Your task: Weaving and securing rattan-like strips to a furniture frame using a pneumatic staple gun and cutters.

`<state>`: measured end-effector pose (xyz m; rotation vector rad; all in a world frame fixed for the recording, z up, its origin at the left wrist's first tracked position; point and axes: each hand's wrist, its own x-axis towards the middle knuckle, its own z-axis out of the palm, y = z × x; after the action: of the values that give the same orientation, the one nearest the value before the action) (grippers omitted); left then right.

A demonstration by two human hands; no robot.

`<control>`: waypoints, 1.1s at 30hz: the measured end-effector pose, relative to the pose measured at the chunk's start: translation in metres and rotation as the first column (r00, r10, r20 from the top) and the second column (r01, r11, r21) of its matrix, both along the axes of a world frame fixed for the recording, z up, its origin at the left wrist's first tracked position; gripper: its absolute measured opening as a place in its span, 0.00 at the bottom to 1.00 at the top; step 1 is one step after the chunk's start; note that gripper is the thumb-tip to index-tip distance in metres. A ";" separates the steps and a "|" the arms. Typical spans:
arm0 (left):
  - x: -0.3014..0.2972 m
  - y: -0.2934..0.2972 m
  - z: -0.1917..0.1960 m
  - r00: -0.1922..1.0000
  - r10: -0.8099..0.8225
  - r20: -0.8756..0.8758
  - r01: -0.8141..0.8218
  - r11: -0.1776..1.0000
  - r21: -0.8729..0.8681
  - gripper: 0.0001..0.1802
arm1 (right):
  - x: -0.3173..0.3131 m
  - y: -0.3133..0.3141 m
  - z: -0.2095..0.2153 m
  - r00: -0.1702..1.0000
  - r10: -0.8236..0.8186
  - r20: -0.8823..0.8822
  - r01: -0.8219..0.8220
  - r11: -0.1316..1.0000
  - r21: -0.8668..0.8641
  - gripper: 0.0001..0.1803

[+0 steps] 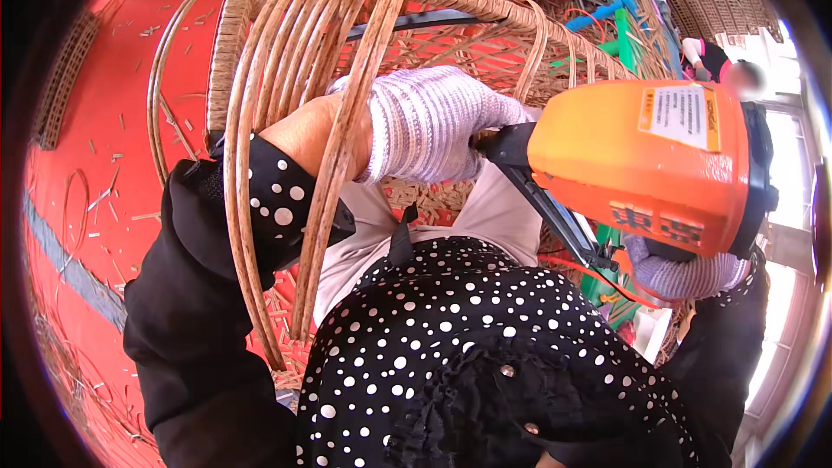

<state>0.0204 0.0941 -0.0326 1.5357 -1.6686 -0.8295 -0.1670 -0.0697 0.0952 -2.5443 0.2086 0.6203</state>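
Orange nail gun [637,160]: sits in front, to the right, near woven frame [481,2]. Around: red floor [95,113], big cane loops [345,130] across left arm [279,191], in the way. Points nose [507,146] left, long way side to side. Held by curled right hand [680,273], partly hidden. For left hand [433,121], cannot tell hold or opening.

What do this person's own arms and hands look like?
The left hand and right hand wear knitted gloves striped pale purple and white. The sleeves are black; the left cuff has white polka dots, with bare wrist above it.
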 end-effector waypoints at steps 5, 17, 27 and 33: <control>-0.001 0.000 0.000 0.996 0.005 0.093 -0.016 0.993 0.121 0.17 | 0.004 0.007 0.012 0.998 0.064 -0.029 -0.065 0.997 -0.043 0.15; 0.000 0.000 0.011 0.999 -0.029 0.043 0.018 0.974 0.226 0.30 | -0.023 0.014 -0.003 0.998 -0.013 0.065 0.009 0.998 0.065 0.15; 0.010 -0.011 0.017 0.953 -0.075 0.294 0.065 0.997 0.044 0.39 | -0.168 -0.032 -0.006 0.173 -0.950 0.259 0.743 0.299 0.598 0.21; 0.008 -0.018 0.022 0.985 -0.051 0.167 0.038 0.996 0.080 0.33 | -0.261 -0.112 -0.082 0.059 -0.929 0.365 0.805 0.261 0.533 0.16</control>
<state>0.0287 0.0759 -0.0105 1.6660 -1.8172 -0.8145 -0.4277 -0.1815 0.0137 -1.6969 1.2758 -0.7244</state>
